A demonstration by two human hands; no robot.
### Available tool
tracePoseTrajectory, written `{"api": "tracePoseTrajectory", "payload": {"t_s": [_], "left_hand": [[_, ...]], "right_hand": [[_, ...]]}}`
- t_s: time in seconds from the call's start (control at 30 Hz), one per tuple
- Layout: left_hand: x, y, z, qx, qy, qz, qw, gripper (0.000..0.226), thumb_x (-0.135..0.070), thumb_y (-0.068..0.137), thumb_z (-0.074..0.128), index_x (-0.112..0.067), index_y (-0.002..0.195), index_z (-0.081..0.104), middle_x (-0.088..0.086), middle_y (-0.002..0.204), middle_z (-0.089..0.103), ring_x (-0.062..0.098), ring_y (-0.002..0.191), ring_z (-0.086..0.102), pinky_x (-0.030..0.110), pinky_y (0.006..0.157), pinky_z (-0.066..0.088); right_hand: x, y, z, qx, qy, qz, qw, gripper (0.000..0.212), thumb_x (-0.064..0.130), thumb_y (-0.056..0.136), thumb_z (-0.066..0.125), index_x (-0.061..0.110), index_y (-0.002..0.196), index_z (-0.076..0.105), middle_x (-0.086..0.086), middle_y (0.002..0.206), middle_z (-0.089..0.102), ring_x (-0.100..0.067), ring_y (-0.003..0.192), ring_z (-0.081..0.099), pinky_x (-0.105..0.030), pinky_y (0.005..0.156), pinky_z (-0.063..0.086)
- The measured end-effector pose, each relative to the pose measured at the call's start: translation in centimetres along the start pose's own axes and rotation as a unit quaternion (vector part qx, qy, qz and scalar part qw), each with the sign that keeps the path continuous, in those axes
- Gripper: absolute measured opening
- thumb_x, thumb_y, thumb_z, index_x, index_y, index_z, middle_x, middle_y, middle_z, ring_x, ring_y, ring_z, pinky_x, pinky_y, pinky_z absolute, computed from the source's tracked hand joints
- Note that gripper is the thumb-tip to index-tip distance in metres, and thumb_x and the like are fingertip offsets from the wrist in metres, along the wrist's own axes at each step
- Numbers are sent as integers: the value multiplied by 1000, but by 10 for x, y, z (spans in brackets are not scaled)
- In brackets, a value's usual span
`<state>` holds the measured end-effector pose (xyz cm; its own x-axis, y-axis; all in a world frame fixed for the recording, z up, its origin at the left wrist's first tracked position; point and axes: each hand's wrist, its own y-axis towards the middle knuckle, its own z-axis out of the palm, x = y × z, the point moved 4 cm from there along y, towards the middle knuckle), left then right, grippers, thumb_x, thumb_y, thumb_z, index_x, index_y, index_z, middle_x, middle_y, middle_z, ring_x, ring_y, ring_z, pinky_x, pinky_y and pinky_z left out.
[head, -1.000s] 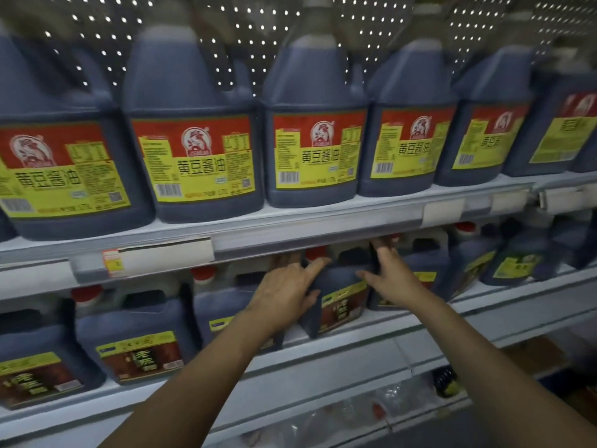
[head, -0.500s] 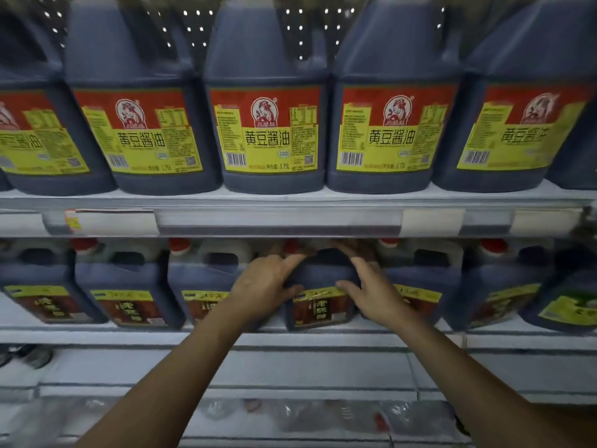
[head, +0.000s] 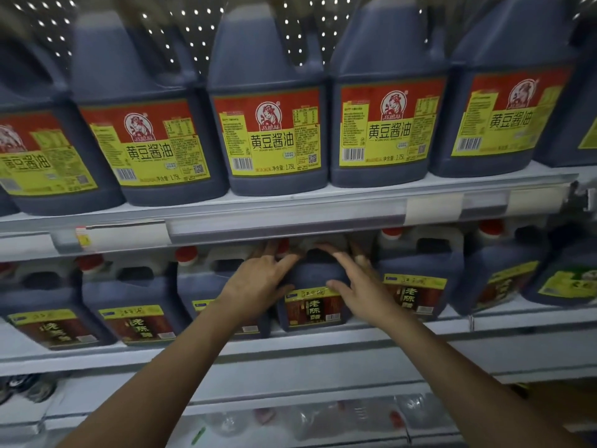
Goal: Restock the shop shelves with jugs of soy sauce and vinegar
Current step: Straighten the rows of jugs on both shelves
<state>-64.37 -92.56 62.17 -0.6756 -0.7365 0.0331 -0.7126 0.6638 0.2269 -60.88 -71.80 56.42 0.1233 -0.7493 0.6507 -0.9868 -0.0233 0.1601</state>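
1. Dark liquid, dark plastic: the vinegar jug (head: 311, 297) sits on the lower shelf (head: 323, 342), in the gap between two neighbours of the same kind, its red-and-yellow label facing out.
2. Both hands are on it. The left hand (head: 258, 287) cups the jug's left shoulder, thumb on the front face above the label; the right hand (head: 361, 286) presses on the right shoulder, thumb at the label's top edge.
3. Fingers (head: 342, 258) lie fairly straight and spread over the jug's top rather than curled round its handle. That reads as steering and pushing, not carrying.
4. Why two hands? My guess: the slot is tight, jugs touching on either side, and a hand on each shoulder keeps the jug square as it seats.
5. Headroom is slim too. The upper shelf's rail (head: 290, 221) hangs just above the red caps, so the fingertips disappear beneath it.
6. Up top, the soy sauce jugs (head: 268, 137) stand shoulder to shoulder along the upper shelf, labels forward, a full front row.
7. Judgement: this vinegar jug is nearly home; its front sits close to the shelf edge, roughly level with its neighbours.
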Motion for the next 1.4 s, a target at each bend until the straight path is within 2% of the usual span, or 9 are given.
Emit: {"api": "tracePoseTrajectory", "payload": {"t_s": [0.2,0.43,0.53,0.63,0.83,1.0,1.1,1.3,1.4], "left_hand": [[7,-2,-1,-12,61,2,998,61,-46,98,60,-35,152,35,11,134,57,34,106,66,43,78,51],[21,-4,5,-1,0,34,999,65,-47,92,65,-42,149,35,6,136,57,32,124,56,45,97,50],[18,-2,4,19,-36,18,999,63,-47,97,59,-39,153,32,5,122,64,28,112,63,41,86,53],[-3,2,-7,-32,-46,53,997,62,-43,96,61,-36,151,34,9,108,64,33,96,66,43,73,57],[-88,45,-11,-49,-71,132,988,62,-38,100,53,-35,156,28,11,124,54,35,108,59,44,85,52],[-127,105,8,37,-150,73,985,71,-42,99,58,-36,159,22,11,144,56,32,128,56,40,98,49],[-138,121,23,106,-179,25,978,66,-40,101,59,-34,159,27,7,154,49,27,137,50,33,104,42],[-153,118,45,67,-185,-19,980,63,-32,97,64,-35,155,37,8,146,57,28,131,56,43,108,48],[-161,119,47,41,-192,-46,979,60,-24,98,64,-34,153,42,10,140,62,30,125,60,45,104,51]], "right_hand": [[6,-4,1,-14,-24,22,999,64,35,103,60,47,155,24,0,129,39,-24,127,47,-34,99,40],[18,-15,11,-66,-14,3,998,64,26,101,64,48,148,28,2,137,36,-24,137,42,-46,109,47],[23,-19,7,-60,29,3,998,61,23,101,64,46,148,32,5,136,37,-20,136,45,-38,107,48],[19,-37,-17,-94,71,-14,993,56,14,99,66,36,146,44,11,139,41,-13,133,49,-36,107,50],[-42,-76,-115,-217,-107,50,969,44,21,99,65,24,141,54,1,139,44,-24,129,51,-42,102,50],[-96,-64,-152,-132,-102,89,982,56,34,94,73,20,139,42,-4,136,39,-30,130,47,-38,95,47],[-115,-54,-147,-60,-46,52,996,65,33,93,75,31,146,37,4,142,33,-26,141,39,-36,106,43],[-143,-51,-139,-44,31,9,999,65,31,101,64,48,153,29,8,149,29,-21,145,34,-39,114,41],[-145,-50,-138,-61,30,0,998,59,26,104,60,41,154,33,3,143,33,-22,140,39,-34,108,43]]}}
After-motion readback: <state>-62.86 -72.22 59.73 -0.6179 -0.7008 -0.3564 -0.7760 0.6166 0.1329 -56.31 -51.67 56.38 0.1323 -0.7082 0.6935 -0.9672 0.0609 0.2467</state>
